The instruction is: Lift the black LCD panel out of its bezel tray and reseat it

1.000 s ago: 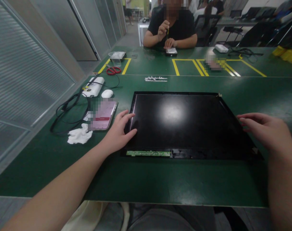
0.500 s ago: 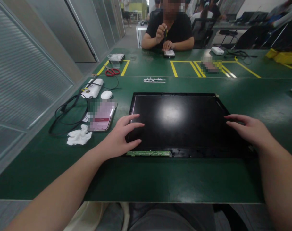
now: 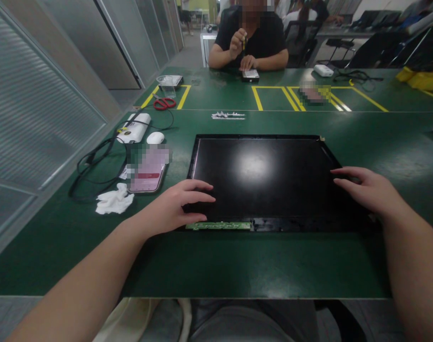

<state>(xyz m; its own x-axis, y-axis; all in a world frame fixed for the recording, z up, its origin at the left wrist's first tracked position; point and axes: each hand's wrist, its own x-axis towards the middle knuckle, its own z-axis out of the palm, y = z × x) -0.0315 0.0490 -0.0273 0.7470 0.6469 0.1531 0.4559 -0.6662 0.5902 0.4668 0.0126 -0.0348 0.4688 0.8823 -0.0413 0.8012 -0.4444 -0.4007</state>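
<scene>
A black display panel (image 3: pixel 269 190) in a dark frame lies flat on the green table (image 3: pixel 259 266), its glossy face reflecting a bright light. A narrow green circuit board (image 3: pixel 223 226) runs along the left part of its near edge. My left hand (image 3: pixel 178 205) rests over the panel's left side, fingers spread and stretched across the border, thumb close to the circuit board. At the right edge is my right hand (image 3: pixel 369 187), with index finger and thumb apart and their tips at the frame; its other fingers are partly hidden. Neither hand grips anything visibly.
To the left are a phone (image 3: pixel 149 171), crumpled tissue (image 3: pixel 114 199), a white mouse-like object (image 3: pixel 155 138), a white box (image 3: pixel 135 127), black cables (image 3: pixel 73 183) and red-handled scissors (image 3: pixel 164 103). White strips (image 3: pixel 227 115) lie beyond the panel. A person (image 3: pixel 250 42) sits opposite, holding a tool over a small device.
My left hand has slid a little toward me along the panel's left side. My right hand stays at the right edge. The view has shifted slightly.
</scene>
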